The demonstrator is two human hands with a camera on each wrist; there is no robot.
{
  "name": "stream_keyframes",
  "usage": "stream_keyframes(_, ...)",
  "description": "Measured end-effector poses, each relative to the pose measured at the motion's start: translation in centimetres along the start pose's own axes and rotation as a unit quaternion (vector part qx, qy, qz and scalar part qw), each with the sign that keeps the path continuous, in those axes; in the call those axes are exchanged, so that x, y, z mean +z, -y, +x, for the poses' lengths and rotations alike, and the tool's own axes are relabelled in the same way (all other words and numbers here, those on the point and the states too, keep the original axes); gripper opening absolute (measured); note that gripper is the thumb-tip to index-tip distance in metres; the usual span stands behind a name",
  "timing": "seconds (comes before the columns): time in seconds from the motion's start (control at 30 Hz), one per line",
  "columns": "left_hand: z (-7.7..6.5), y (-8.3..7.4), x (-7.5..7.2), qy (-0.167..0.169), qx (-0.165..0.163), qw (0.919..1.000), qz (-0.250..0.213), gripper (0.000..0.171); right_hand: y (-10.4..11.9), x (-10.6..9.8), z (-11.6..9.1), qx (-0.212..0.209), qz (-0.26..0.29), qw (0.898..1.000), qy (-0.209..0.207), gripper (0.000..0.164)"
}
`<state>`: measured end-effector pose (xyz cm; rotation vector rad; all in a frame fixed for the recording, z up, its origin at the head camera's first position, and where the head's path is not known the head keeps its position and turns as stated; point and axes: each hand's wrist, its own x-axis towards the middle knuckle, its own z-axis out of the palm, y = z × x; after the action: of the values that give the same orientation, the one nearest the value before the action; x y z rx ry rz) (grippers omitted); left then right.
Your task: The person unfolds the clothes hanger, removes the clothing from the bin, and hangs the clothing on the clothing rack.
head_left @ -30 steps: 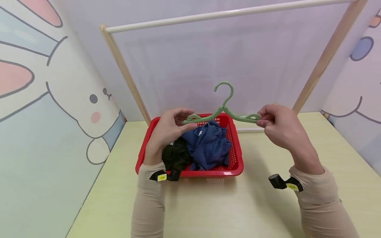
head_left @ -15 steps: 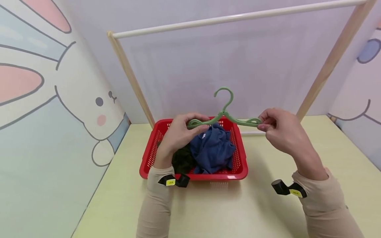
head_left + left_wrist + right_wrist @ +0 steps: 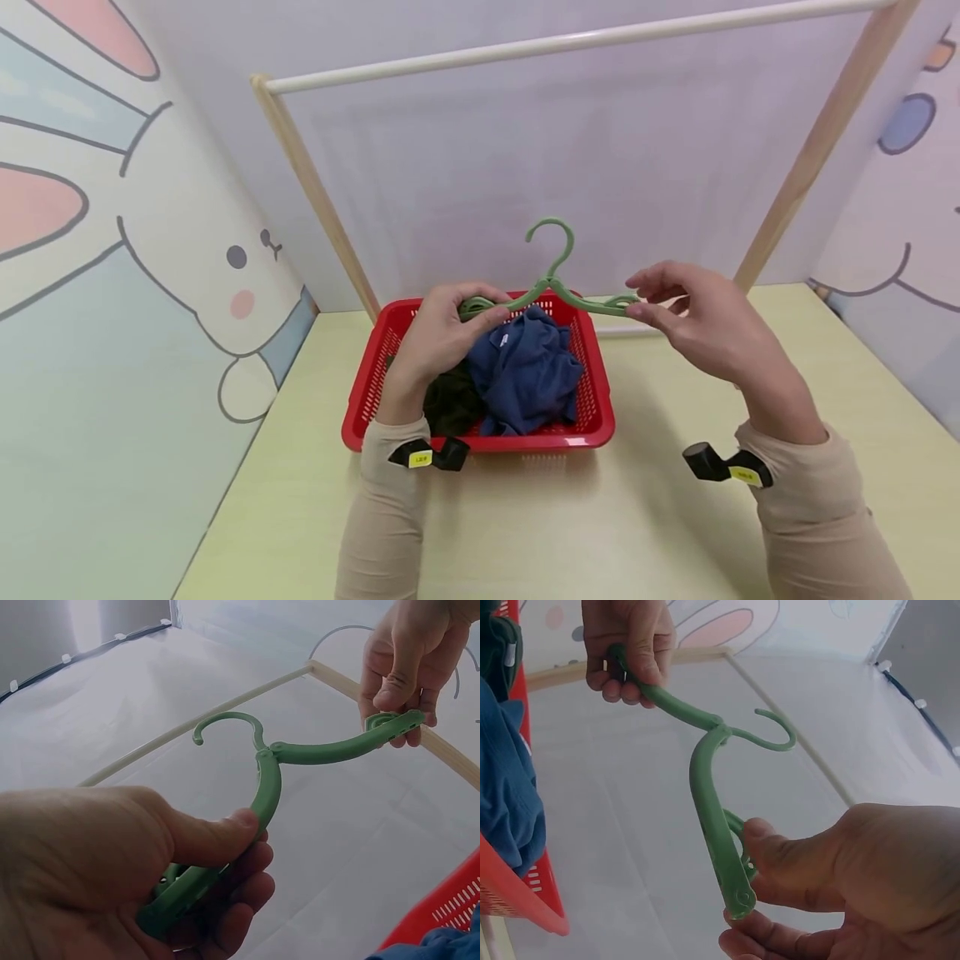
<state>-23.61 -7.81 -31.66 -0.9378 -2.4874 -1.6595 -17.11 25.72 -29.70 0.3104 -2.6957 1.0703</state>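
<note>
A green folding clothes hanger is held up above the red basket, its hook pointing up. My left hand grips one arm of it, thumb in front and fingers curled behind, as the left wrist view shows. At the other end my right hand holds the hanger's tip loosely between thumb and fingers. In the right wrist view the right thumb lies by the small loop, with fingers under the tip. Blue cloth and dark green cloth lie in the basket, partly behind my left hand.
The red basket stands on the pale yellow table. Behind it rises a rack with a white rail and wooden posts. Walls with rabbit drawings flank the table.
The right fingers have spread and loosened from their tighter pinch on the hanger's tip. My left hand keeps its grip. The head view has shifted slightly.
</note>
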Motion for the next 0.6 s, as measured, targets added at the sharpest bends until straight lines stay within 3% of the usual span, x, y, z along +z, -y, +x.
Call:
stream_keyframes(0.27, 0.02, 0.17, -0.05, 0.005, 0.01, 0.9999, 0.006, 0.013, 0.3, 0.51, 0.06, -0.066, 0.016, 0.997, -0.022, 0.012)
stream_keyframes(0.6, 0.12, -0.17, 0.11, 0.015, 0.007, 0.9998, 0.004, 0.014, 0.35, 0.56, -0.3, -0.043, 0.014, 0.997, -0.06, 0.005)
